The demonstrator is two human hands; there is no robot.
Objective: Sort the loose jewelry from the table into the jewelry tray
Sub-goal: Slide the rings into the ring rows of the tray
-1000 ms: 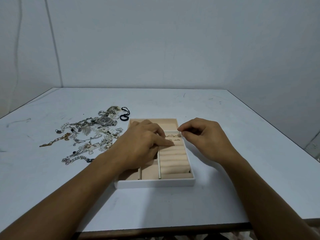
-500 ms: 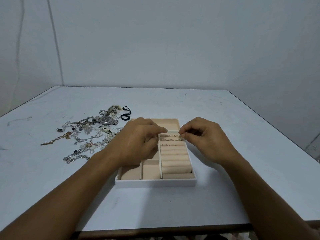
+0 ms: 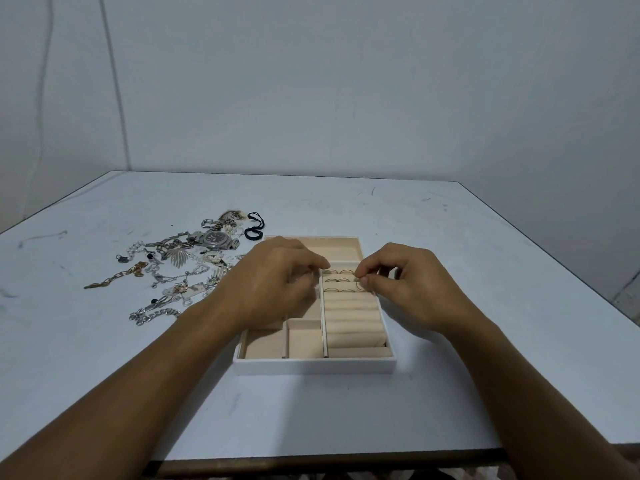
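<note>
The right hand point(image 3: 401, 289) pinches a thin gold ring point(image 3: 360, 286) upright in its fingers point(image 3: 367, 281), likely to wedge it edgewise between the padded rolls of the white, beige-lined jewelry tray point(image 3: 315, 366), while the left hand point(image 3: 273, 287) curls alongside, its grip impossible to tell, and tangled silver chains point(image 3: 173, 268) wait on the pale table point(image 3: 450, 306).

A jewelry tray point(image 3: 313, 367) was set on the table point(image 3: 467, 271), near its middle and toward the near edge. Loose jewelry point(image 3: 166, 271) was spread to the tray's left, with a watch point(image 3: 214, 238) at the far side of the pile and a cord point(image 3: 254, 228) just beyond it, near the tray's far left corner. Ring rolls point(image 3: 353, 327) were ranged down the tray's right side, open compartments point(image 3: 265, 346) on its left. Rings point(image 3: 337, 280) were seated in the farthest rows. The left hand point(image 3: 277, 285) was held over the left compartments, the right hand point(image 3: 405, 285) over the right rim, a single ring point(image 3: 360, 287) pinched at the rolls.
</note>
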